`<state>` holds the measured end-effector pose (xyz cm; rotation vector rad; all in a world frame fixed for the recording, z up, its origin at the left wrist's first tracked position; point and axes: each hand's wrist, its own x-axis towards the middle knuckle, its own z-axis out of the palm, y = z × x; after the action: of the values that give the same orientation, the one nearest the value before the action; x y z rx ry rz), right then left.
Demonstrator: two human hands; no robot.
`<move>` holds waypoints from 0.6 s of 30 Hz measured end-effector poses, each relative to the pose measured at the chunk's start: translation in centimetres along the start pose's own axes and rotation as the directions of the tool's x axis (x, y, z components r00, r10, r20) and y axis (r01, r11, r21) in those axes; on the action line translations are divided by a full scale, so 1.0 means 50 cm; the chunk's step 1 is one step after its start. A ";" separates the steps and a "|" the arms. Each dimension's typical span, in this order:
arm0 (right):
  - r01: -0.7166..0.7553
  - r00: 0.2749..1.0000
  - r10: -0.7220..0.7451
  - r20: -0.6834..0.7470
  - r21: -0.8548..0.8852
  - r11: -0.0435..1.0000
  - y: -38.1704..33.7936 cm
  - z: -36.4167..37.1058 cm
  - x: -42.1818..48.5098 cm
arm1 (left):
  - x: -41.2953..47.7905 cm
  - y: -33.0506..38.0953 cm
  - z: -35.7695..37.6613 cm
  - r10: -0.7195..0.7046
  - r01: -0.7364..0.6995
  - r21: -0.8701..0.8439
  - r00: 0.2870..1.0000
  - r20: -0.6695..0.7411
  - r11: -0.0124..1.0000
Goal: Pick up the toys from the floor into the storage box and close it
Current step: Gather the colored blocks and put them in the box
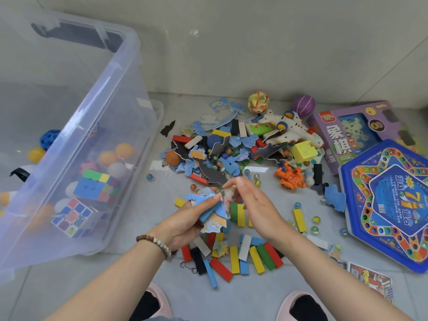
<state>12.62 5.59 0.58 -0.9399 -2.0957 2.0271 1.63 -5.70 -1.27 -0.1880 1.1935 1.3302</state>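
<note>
Slippers: two pink slippers [157, 302] at the near edge of the tiled floor [231, 300].
Left hand: the left hand [192, 221] lies palm up with a bead bracelet [154, 243] at the wrist. Its fingers curl round a stack of blue puzzle pieces [208, 205].
Right hand: the right hand [250, 200] is just beside the left, its fingers nearly straight. A blurred pale piece sits between the hands, and I cannot tell whether these fingers hold it.
Blocks: coloured wooden blocks [234, 258] lie scattered on the floor under the hands, with a metal hook [188, 266] beside them.
Storage box: the clear storage box [136, 66] stands open on the left, holding puzzle cubes [97, 184] and orange balls [115, 154].
Game board: a blue six-sided game board [389, 205] lies on the right, with marbles [316, 219] near it.
Toy pile: the toy pile [220, 149] beyond the hands holds loose pieces, a white toy plane [294, 128] and an orange toy [291, 177].
Far: a purple game box [354, 133] and a purple ball [303, 105] by the wall.
</note>
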 end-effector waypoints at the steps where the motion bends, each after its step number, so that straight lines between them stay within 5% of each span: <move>1: -0.011 1.000 0.011 0.028 -0.030 0.999 -0.001 -0.001 -0.001 | -0.004 0.003 0.002 -0.012 0.012 -0.005 1.000 0.019 1.000; 10: -0.067 0.990 0.081 0.112 -0.122 0.990 0.001 -0.008 -0.010 | 0.010 0.021 -0.002 0.014 -0.013 0.177 1.000 -0.006 0.984; 18: -0.156 0.987 0.158 0.021 -0.067 0.986 0.006 -0.011 -0.004 | 0.028 0.018 0.009 0.083 -0.070 0.111 0.989 -0.120 0.991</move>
<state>13.16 5.99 0.43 -1.1286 -2.1771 2.0641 0.85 -4.24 -1.67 -0.1514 1.3860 1.3327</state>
